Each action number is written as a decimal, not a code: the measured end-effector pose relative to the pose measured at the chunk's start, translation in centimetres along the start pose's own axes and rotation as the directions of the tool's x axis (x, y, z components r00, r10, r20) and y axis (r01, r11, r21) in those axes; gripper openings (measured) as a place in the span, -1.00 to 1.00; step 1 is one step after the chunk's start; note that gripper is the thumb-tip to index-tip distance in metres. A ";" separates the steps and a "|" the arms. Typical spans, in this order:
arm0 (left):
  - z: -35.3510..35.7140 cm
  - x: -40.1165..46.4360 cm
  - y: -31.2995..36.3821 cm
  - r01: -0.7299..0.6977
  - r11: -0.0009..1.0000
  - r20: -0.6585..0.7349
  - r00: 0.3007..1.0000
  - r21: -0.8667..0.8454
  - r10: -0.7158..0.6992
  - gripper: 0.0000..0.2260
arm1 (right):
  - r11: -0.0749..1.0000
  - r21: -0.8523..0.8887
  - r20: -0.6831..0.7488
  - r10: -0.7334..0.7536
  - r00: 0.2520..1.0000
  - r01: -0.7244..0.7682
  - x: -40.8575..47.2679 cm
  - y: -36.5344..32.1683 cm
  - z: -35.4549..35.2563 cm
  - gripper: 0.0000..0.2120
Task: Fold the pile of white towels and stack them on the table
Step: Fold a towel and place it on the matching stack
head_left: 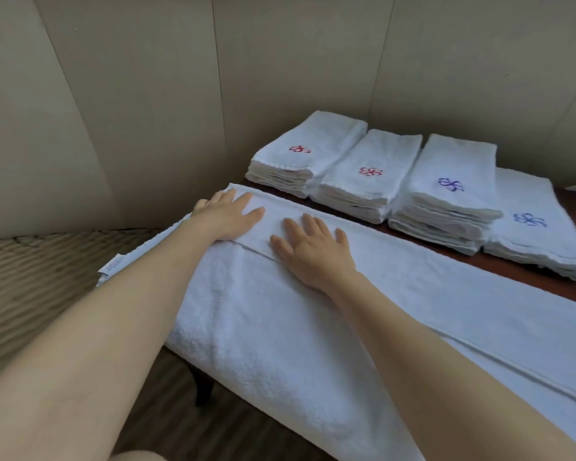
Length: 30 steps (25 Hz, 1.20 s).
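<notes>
Beige padded wall panels are closing in a corner behind a dark wooden table, and a ribbed woven surface is showing to the left of it. Along the table's far edge four stacks of folded towels are sitting side by side: two with red emblems and two with blue emblems, each touching its neighbour. In front of them a long white towel is lying lengthwise across the table, already doubled over, its left end hanging just past the table edge. The left hand is pressing flat on the towel's far left corner, fingers straight and slightly spread. The right hand is lying palm down just beside it, fingers spread, resting along a folded hem. Neither hand is pinching any cloth. It looks as though the person is smoothing the lengthwise fold before the next one. The next move is probably calling for a pinch on both left corners and a carry across to the right, keeping the edges lined up so the layers are not slipping
</notes>
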<state>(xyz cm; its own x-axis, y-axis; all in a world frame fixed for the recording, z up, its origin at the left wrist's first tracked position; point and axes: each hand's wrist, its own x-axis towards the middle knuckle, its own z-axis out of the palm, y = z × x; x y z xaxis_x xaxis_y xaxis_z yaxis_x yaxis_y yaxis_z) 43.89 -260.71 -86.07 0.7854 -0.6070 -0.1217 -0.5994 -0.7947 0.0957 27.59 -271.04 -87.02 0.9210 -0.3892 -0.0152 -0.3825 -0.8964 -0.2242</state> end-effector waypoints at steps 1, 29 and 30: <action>0.2 0.3 -0.3 0.014 1.000 -0.008 1.000 -0.017 -0.014 -0.43 | 1.000 0.000 0.019 0.006 1.000 -0.006 0.1 0.1 0.1 -0.44; -7.0 -14.7 -7.9 0.107 0.083 0.068 0.923 -0.991 -0.378 -0.84 | 0.982 0.184 -0.121 -0.013 0.993 0.036 -10.4 -7.7 -6.1 -0.73; -7.3 -13.9 -7.3 0.087 0.050 0.061 0.920 -0.995 -0.388 -0.82 | 0.986 0.166 -0.131 0.001 0.991 0.021 -9.4 -6.7 -6.6 -0.74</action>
<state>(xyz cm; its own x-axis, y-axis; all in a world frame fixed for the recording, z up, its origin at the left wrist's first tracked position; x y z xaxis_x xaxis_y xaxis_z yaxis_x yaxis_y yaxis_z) 38.44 -246.43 -77.86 0.9454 -0.2499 -0.2094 0.1924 -0.0908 0.9771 21.04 -262.82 -78.92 0.9033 -0.4142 0.1121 -0.3454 -0.8568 -0.3829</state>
